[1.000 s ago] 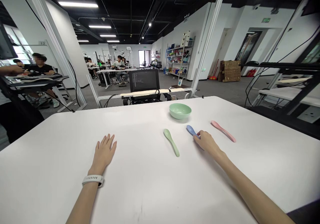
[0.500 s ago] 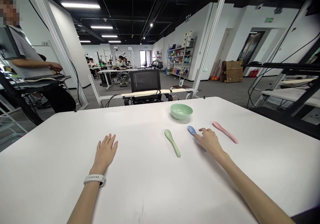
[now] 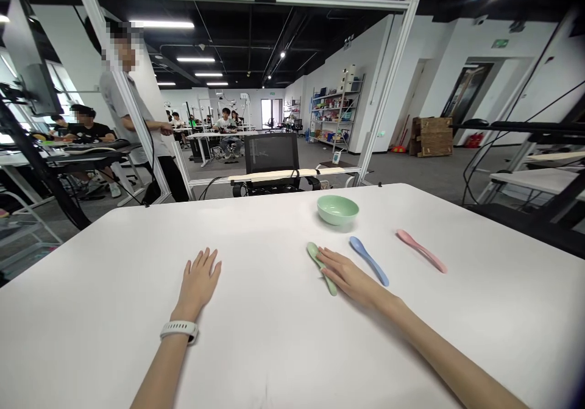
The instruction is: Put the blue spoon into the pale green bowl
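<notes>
My right hand (image 3: pixel 350 277) reaches over the green spoon (image 3: pixel 313 251), its fingers stretched out and covering the middle of the handle. Whether the fingertips touch the spoon I cannot tell. The blue spoon (image 3: pixel 369 261) lies just right of that hand, and a pink spoon (image 3: pixel 421 250) lies farther right. All three spoons rest on the white table (image 3: pixel 256 330). Behind them stands a light green bowl (image 3: pixel 338 215). My left hand (image 3: pixel 200 282), with a pale band on its wrist, lies flat on the left side of the table, fingers spread, holding nothing.
A metal frame (image 3: pixel 388 86) rises behind the table's far edge. Beyond it are a black office chair (image 3: pixel 272 153) and a shelf rack (image 3: pixel 338 110). At the left, a person (image 3: pixel 130 110) stands past the frame, with other people seated farther back.
My right hand has moved left from the blue spoon to the green one, leaving the blue spoon fully visible. The standing person has shifted right in view. My left hand stays on the table.
</notes>
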`<action>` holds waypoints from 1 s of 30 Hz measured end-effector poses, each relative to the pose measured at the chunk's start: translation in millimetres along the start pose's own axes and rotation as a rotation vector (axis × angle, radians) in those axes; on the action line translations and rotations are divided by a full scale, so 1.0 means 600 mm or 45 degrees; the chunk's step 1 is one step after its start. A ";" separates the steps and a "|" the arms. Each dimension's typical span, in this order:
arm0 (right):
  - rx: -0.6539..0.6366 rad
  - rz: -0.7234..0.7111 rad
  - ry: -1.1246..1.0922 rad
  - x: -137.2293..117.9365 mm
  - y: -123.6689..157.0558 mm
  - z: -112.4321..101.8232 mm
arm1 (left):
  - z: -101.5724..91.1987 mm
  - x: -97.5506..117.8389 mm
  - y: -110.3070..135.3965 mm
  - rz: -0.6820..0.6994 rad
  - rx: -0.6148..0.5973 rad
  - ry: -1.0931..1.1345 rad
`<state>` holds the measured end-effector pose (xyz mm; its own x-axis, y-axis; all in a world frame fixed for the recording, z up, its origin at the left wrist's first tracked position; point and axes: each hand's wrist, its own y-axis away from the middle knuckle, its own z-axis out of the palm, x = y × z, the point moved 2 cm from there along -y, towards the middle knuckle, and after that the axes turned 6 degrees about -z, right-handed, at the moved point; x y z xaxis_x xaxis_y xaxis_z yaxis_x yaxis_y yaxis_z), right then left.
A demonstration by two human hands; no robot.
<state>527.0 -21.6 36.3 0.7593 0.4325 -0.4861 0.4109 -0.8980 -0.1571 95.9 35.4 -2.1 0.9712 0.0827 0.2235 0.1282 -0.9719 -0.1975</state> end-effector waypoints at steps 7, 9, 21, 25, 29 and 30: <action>-0.004 0.015 0.012 0.002 0.004 0.001 | -0.005 0.004 0.002 -0.008 -0.033 0.002; -0.005 0.018 0.018 0.001 0.005 0.001 | -0.005 0.004 0.003 -0.010 -0.030 0.003; -0.001 -0.001 0.005 -0.004 0.007 -0.003 | -0.012 0.007 0.003 -0.010 -0.054 -0.029; -0.056 -0.003 0.019 -0.009 0.007 -0.003 | -0.011 0.006 0.003 -0.010 -0.044 -0.035; -0.082 0.015 0.034 -0.012 0.008 -0.006 | -0.012 0.008 0.003 -0.023 -0.063 -0.039; -0.087 0.017 0.039 -0.012 0.009 -0.007 | -0.013 0.008 0.004 -0.025 -0.063 -0.042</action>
<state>525.7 -29.4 42.7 0.7796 0.4235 -0.4614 0.4331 -0.8967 -0.0912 99.5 31.9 5.9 0.9747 0.1085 0.1953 0.1382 -0.9796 -0.1456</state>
